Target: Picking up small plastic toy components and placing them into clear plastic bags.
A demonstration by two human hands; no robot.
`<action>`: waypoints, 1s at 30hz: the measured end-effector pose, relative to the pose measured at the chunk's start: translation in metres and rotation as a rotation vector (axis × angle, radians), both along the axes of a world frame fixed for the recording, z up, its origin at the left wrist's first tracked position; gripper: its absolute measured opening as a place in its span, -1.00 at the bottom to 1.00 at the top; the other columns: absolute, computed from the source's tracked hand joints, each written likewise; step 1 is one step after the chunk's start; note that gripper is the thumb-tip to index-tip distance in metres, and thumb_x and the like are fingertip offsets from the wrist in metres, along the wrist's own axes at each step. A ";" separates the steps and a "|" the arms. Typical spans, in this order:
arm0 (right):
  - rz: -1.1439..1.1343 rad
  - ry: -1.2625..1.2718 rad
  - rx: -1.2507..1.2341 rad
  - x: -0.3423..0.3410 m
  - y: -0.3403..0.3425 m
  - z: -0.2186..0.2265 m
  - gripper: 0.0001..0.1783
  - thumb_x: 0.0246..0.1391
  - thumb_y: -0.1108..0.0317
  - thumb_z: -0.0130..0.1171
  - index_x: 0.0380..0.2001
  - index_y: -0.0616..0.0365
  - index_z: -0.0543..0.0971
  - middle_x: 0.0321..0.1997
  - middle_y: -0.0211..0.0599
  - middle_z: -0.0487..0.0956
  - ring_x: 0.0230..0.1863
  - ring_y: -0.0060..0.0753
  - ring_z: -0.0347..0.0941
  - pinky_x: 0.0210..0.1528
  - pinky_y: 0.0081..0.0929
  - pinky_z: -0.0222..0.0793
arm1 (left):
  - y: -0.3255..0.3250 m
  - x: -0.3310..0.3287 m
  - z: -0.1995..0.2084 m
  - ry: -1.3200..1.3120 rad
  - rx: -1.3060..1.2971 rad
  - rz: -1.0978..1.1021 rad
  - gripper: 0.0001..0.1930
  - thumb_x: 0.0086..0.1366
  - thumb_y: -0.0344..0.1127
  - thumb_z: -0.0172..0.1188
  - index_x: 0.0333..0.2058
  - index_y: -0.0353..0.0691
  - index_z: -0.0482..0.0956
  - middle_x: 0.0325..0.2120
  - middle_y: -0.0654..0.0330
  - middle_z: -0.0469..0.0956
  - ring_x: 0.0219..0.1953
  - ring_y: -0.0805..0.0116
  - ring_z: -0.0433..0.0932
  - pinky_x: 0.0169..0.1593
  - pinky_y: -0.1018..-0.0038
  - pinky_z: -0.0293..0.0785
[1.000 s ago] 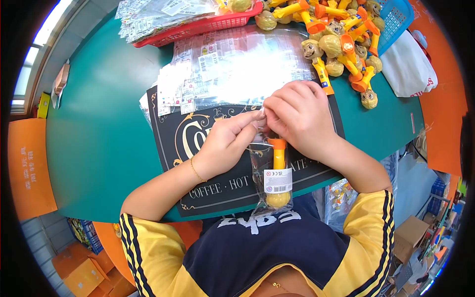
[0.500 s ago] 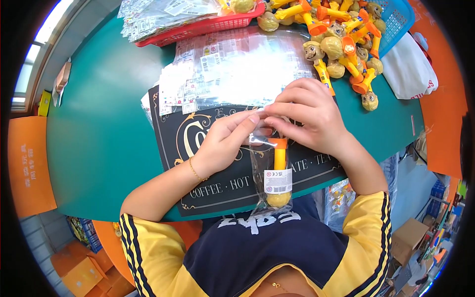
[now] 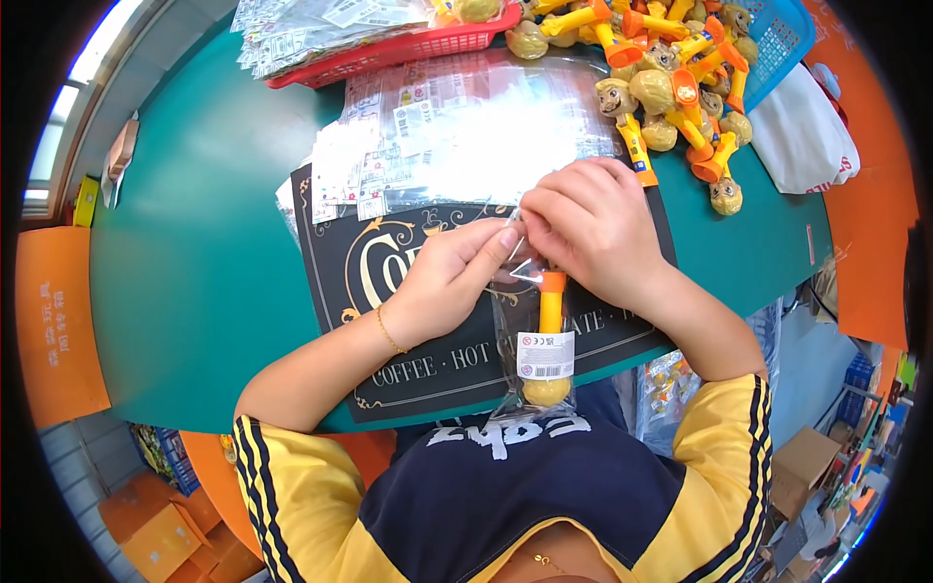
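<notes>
Between my hands hangs a clear plastic bag (image 3: 505, 325), its top edge pinched by both. Inside it lies a yellow and orange toy (image 3: 550, 313) with a round golden head at the bottom and a white label across its middle. My left hand (image 3: 452, 277) grips the bag's upper left edge between thumb and fingers. At the bag's upper right, my right hand (image 3: 595, 228) has its fingers bunched together on the plastic. Below both hands is a black printed mat (image 3: 437, 374), partly covered by the bag and my arms.
Stacked flat clear bags (image 3: 389, 146) lie beyond my hands. A red basket (image 3: 408, 60) with more bags stands at the back. Several loose golden-headed toys (image 3: 671, 97) are heaped at the far right, beside a blue basket (image 3: 777, 58). The green table (image 3: 204, 291) curves around.
My right hand's fingers have curled in closer and turned down over the bag's top edge. The left hand and the bagged toy stay nearly in place.
</notes>
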State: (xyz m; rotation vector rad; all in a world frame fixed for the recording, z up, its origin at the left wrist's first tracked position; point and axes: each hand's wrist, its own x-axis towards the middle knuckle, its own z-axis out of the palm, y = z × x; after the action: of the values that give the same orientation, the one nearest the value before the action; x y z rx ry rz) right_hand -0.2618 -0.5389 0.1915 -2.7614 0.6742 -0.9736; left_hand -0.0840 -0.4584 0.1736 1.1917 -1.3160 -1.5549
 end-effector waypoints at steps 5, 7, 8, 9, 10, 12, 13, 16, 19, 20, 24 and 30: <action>-0.250 -0.128 0.143 -0.024 -0.042 -0.005 -0.88 -0.06 0.46 0.20 -0.41 0.26 0.53 -0.40 -0.28 0.52 -0.39 -0.36 0.46 -0.31 -0.49 0.36 | 0.002 0.004 -0.008 0.024 -0.020 0.004 -0.65 0.43 -0.23 -0.17 -0.01 -0.37 0.42 -0.07 0.07 0.50 -0.05 0.40 0.50 0.02 0.49 0.43; -0.322 -0.231 0.266 -0.038 -0.043 0.005 -0.88 0.00 0.46 0.19 -0.37 0.27 0.55 -0.38 -0.32 0.53 -0.39 -0.51 0.43 -0.34 -0.60 0.33 | 0.000 0.002 -0.010 0.228 0.135 0.174 -0.63 0.44 -0.20 -0.19 0.02 -0.36 0.37 -0.04 0.02 0.49 0.00 0.29 0.49 0.03 0.44 0.44; -0.357 -0.259 0.237 -0.045 -0.042 0.011 -0.88 0.02 0.45 0.18 -0.35 0.26 0.55 -0.37 -0.34 0.53 -0.39 -0.56 0.42 -0.34 -0.63 0.32 | -0.003 0.001 -0.002 0.278 0.158 0.186 -0.61 0.44 -0.17 -0.21 0.05 -0.35 0.33 -0.03 -0.02 0.47 0.01 0.23 0.49 0.04 0.38 0.46; -0.392 -0.286 0.209 -0.053 -0.042 0.017 -0.88 0.04 0.44 0.18 -0.34 0.25 0.56 -0.36 -0.37 0.53 -0.38 -0.61 0.41 -0.35 -0.66 0.30 | -0.004 0.001 -0.002 0.281 0.156 0.186 -0.61 0.44 -0.17 -0.21 0.05 -0.35 0.33 -0.03 -0.02 0.47 0.01 0.23 0.49 0.04 0.38 0.46; -0.435 -0.320 0.232 -0.063 -0.039 0.018 -0.87 0.07 0.43 0.16 -0.32 0.26 0.57 -0.32 -0.37 0.53 -0.36 -0.66 0.40 -0.35 -0.70 0.29 | -0.004 0.004 -0.003 0.319 0.158 0.218 -0.60 0.44 -0.15 -0.22 0.04 -0.36 0.32 -0.02 -0.03 0.46 0.01 0.23 0.49 0.04 0.39 0.45; -0.530 -0.361 0.275 -0.088 -0.033 0.016 -0.84 0.10 0.43 0.15 -0.29 0.30 0.54 -0.29 -0.41 0.50 -0.34 -0.68 0.39 -0.33 -0.72 0.29 | -0.004 0.008 -0.003 0.378 0.163 0.281 -0.60 0.44 -0.13 -0.22 0.01 -0.35 0.33 -0.01 -0.06 0.45 0.02 0.20 0.48 0.05 0.39 0.45; -0.594 -0.346 0.308 -0.108 -0.024 0.020 -0.84 0.10 0.44 0.15 -0.28 0.32 0.53 -0.30 -0.42 0.49 -0.32 -0.68 0.38 -0.28 -0.72 0.29 | -0.006 0.008 -0.002 0.386 0.163 0.271 -0.60 0.44 -0.13 -0.22 0.01 -0.35 0.33 -0.01 -0.06 0.45 0.02 0.20 0.48 0.05 0.39 0.45; -0.460 -0.458 0.768 -0.171 0.015 0.026 -0.91 0.02 0.46 0.15 -0.38 0.23 0.55 -0.42 -0.44 0.43 -0.45 -0.67 0.25 -0.42 -0.67 0.14 | -0.010 0.009 -0.001 0.454 0.199 0.301 -0.61 0.44 -0.12 -0.21 0.00 -0.32 0.35 -0.02 -0.06 0.45 0.01 0.19 0.48 0.06 0.37 0.44; -0.036 0.016 1.086 -0.213 0.053 0.024 -0.89 -0.08 0.39 0.20 -0.53 0.22 0.58 -0.50 -0.37 0.52 -0.46 -0.53 0.39 -0.42 -0.55 0.27 | -0.008 0.009 -0.002 0.464 0.198 0.301 -0.62 0.44 -0.12 -0.20 -0.01 -0.30 0.35 -0.02 -0.05 0.45 0.01 0.19 0.49 0.06 0.37 0.44; 0.077 0.154 1.252 -0.217 0.063 0.015 -0.86 -0.10 0.36 0.21 -0.57 0.22 0.58 -0.52 -0.34 0.55 -0.46 -0.48 0.44 -0.42 -0.51 0.31 | -0.008 0.010 -0.002 0.458 0.194 0.312 -0.63 0.44 -0.12 -0.20 -0.01 -0.30 0.35 -0.02 -0.04 0.46 0.01 0.20 0.49 0.06 0.37 0.44; -0.416 0.541 1.382 -0.241 0.122 -0.121 -0.79 -0.15 0.30 0.23 -0.53 0.26 0.57 -0.50 -0.22 0.59 -0.46 -0.29 0.51 -0.38 -0.38 0.39 | -0.013 0.007 -0.002 0.456 0.215 0.307 -0.65 0.44 -0.15 -0.21 -0.01 -0.29 0.36 -0.01 -0.02 0.45 0.00 0.22 0.50 0.05 0.38 0.45; -0.710 0.365 0.949 -0.250 0.211 -0.363 -0.67 0.01 0.26 0.00 -0.19 0.14 0.59 -0.10 0.03 0.55 -0.04 0.07 0.47 -0.04 -0.14 0.40 | -0.010 0.009 0.001 0.444 0.213 0.346 -0.65 0.44 -0.18 -0.24 0.00 -0.31 0.33 0.00 -0.05 0.44 0.00 0.21 0.50 0.04 0.36 0.46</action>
State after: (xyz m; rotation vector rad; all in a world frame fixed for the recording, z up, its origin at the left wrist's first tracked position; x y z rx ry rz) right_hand -0.5116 -0.3278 -0.1716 -1.8334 1.6916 -0.0773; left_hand -0.0753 -0.4683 0.1746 1.0512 -0.6343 -1.6060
